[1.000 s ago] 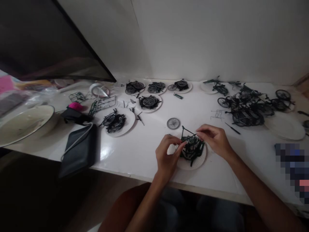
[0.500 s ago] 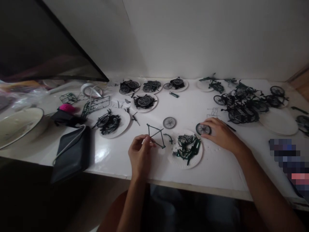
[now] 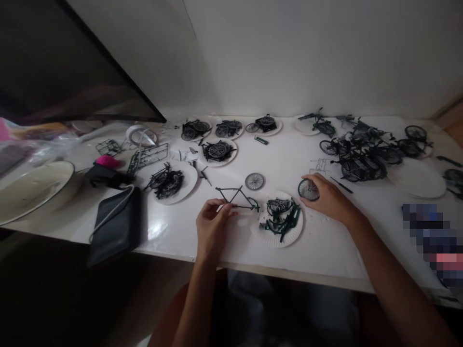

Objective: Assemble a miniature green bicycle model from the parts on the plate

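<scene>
My left hand [image 3: 213, 224] pinches a small dark toy bicycle frame [image 3: 233, 196] above the table, left of a paper plate. Between thumb and fingers, my right hand [image 3: 327, 200] grips a toy bicycle wheel [image 3: 308, 189] by its edge, tilted up. Another spoked wheel [image 3: 255, 181] lies flat on the table between the hands. The paper plate [image 3: 277, 241] holds dark green bicycle parts [image 3: 285, 219] and stands between my hands. The right end of the frame appears close to the plate's left edge; I cannot tell whether they touch.
Several plates of bicycle parts, such as a large plate [image 3: 186, 190], stand left and behind. At right lie piled toy bicycles [image 3: 361, 154], a white plate [image 3: 415, 180] and a thin black tool [image 3: 342, 185]. An enamel basin [image 3: 47, 193] and a black pouch [image 3: 117, 226] are left.
The frame has turned in my left hand and now lies more level. My right hand has tipped the wheel more upright. The view has shifted slightly.
</scene>
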`<state>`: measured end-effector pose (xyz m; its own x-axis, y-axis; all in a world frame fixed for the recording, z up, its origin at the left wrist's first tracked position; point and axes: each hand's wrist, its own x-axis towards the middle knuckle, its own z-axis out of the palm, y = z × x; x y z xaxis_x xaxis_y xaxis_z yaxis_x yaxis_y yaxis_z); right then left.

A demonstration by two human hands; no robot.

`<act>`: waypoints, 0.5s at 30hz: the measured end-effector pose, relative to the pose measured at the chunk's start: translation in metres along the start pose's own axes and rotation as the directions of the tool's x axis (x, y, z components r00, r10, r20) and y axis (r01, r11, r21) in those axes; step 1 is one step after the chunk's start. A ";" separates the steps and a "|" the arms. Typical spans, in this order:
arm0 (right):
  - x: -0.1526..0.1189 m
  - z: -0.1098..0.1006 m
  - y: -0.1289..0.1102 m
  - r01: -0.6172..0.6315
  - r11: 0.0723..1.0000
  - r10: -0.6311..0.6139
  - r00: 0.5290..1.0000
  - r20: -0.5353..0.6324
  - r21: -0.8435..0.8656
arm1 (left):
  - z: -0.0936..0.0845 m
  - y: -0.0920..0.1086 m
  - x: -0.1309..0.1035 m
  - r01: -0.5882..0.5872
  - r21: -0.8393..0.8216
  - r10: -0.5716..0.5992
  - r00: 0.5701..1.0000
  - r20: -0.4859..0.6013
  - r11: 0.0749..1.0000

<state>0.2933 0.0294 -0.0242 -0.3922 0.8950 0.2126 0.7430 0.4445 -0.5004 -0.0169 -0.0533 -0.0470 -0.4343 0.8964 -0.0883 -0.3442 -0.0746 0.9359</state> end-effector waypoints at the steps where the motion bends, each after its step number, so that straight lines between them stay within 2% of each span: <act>1: 0.000 0.000 0.001 0.002 1.000 -0.002 1.000 -0.004 0.007 | -0.002 0.001 0.000 0.004 0.002 -0.004 1.000 0.004 1.000; 9: 0.002 0.006 0.004 0.132 0.988 -0.138 0.987 -0.077 -0.078 | -0.008 0.000 -0.005 -0.016 0.080 0.009 0.997 0.076 0.997; 13: 0.004 0.002 0.004 0.168 0.985 -0.170 0.982 -0.080 -0.036 | -0.007 0.002 -0.004 -0.023 0.125 0.013 0.996 0.086 0.992; 15: 0.009 -0.002 -0.005 0.170 0.985 -0.168 0.980 -0.111 0.011 | -0.006 0.004 -0.004 -0.013 0.121 0.002 0.996 0.088 0.993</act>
<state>0.2871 0.0352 -0.0182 -0.4487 0.8063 0.3854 0.6594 0.5898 -0.4662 -0.0214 -0.0595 -0.0449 -0.3606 0.9311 -0.0558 -0.2353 -0.0329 0.9714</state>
